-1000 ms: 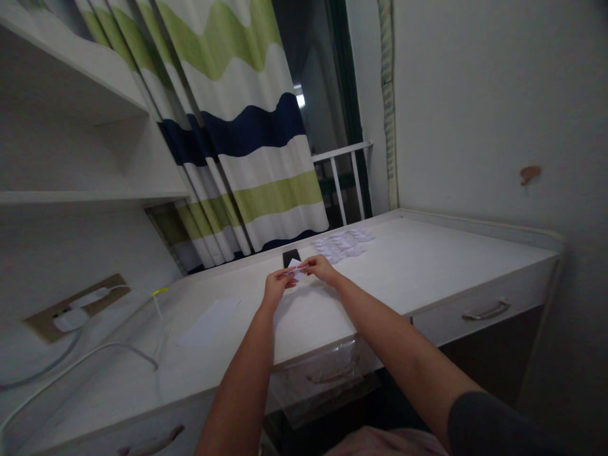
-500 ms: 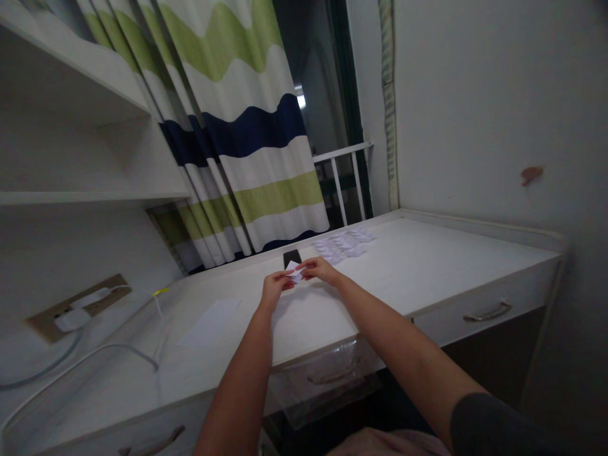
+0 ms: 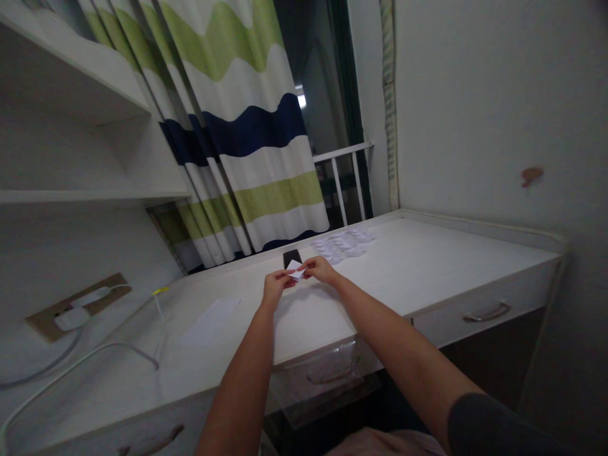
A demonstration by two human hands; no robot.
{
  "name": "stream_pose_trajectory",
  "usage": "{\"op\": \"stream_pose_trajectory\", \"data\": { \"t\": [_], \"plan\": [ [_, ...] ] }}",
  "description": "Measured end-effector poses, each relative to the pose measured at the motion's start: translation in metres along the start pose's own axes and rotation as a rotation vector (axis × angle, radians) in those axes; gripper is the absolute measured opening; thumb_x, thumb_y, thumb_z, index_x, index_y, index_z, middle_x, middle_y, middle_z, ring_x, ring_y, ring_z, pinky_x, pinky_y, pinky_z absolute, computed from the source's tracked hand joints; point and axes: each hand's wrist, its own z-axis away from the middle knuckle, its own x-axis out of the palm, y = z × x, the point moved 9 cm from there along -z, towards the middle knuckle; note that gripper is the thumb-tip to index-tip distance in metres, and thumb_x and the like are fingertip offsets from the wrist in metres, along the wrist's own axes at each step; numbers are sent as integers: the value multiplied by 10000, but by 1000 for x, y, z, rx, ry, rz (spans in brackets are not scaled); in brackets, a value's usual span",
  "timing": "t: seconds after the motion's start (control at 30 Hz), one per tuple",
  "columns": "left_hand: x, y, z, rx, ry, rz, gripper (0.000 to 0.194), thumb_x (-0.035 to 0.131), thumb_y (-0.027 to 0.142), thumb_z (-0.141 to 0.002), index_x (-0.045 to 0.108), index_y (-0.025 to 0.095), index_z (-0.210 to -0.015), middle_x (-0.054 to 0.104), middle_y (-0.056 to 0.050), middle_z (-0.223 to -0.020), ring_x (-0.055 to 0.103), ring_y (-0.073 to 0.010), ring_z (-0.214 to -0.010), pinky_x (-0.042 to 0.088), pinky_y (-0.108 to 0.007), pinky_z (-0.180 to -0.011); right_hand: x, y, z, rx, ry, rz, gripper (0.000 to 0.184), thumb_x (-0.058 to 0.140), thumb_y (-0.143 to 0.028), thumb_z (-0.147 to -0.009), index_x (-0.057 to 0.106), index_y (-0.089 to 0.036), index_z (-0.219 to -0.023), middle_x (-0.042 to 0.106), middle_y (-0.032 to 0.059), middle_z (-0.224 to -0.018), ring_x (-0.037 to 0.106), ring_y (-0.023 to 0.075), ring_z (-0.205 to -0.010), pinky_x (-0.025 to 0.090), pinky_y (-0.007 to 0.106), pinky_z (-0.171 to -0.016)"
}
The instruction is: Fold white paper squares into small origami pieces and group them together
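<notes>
In the head view, the containers are three drawers under the white table and an open shelf unit at the left. The right drawer, with a curved metal handle, looks closed; so does the middle drawer, whose handle shows behind a clear plastic sheet draped over its front. Only part of the left drawer is in frame. What the drawers hold cannot be seen.

A small piece of folded paper is held above the table, between the two hands. It is white, with a pointed, diamond-like outline and a crease across it; its layers are too small to count. The fingers of the left hand are pinched nearly together on its left edge, and those of the right hand pinch its right side likewise.

Just behind it lies a black, phone-like slab. White folded pieces sit clustered near the table's back edge, and flat white sheets lie at the left.
</notes>
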Motion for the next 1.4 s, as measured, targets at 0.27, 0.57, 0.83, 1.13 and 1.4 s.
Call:
{"op": "stream_pose_trajectory", "data": {
  "t": [0.27, 0.57, 0.83, 1.13, 1.4],
  "plan": [
    [4, -4, 0, -6, -58, -2, 338, 739, 260, -476, 664, 98, -763, 660, -50, -623, 601, -124, -509, 518, -267, -586, 3, -1, -1, -70, -34, 58, 190, 556, -67, -542, 631, -114, -710, 573, -27, -529, 515, 66, -471, 419, 182, -474],
    [4, -7, -1, 3, -31, -17, 396, 757, 305, -457, 635, 94, -768, 634, -30, -560, 600, -131, -490, 520, -281, -589, 4, 11, 4, 68, 29, 53, 111, 562, -100, -577, 608, -132, -673, 583, -12, -570, 517, 75, -507, 406, 172, -455],
    [8, -5, -1, 12, -53, -28, 390, 761, 320, -435, 634, 96, -728, 629, -32, -550, 596, -135, -486, 519, -287, -590, 2, 9, 4, 52, 74, 99, 96, 549, -93, -560, 578, -140, -639, 555, -25, -545, 499, 73, -492, 391, 173, -449],
    [8, -3, 1, 31, -70, -44, 308, 736, 296, -487, 650, 101, -709, 645, -45, -599, 596, -121, -499, 519, -275, -591, 5, 6, -1, -105, 42, 241, 153, 535, -68, -541, 584, -142, -665, 531, -49, -538, 471, 64, -490, 372, 168, -465],
    [3, -2, -2, 37, -35, 35, 274, 708, 227, -510, 659, 109, -753, 654, -38, -652, 606, -122, -551, 512, -266, -604, 7, 0, 4, -63, 5, 80, 142, 553, -146, -618, 600, -146, -752, 575, -24, -599, 537, 82, -511, 405, 182, -470]
  ]
}}
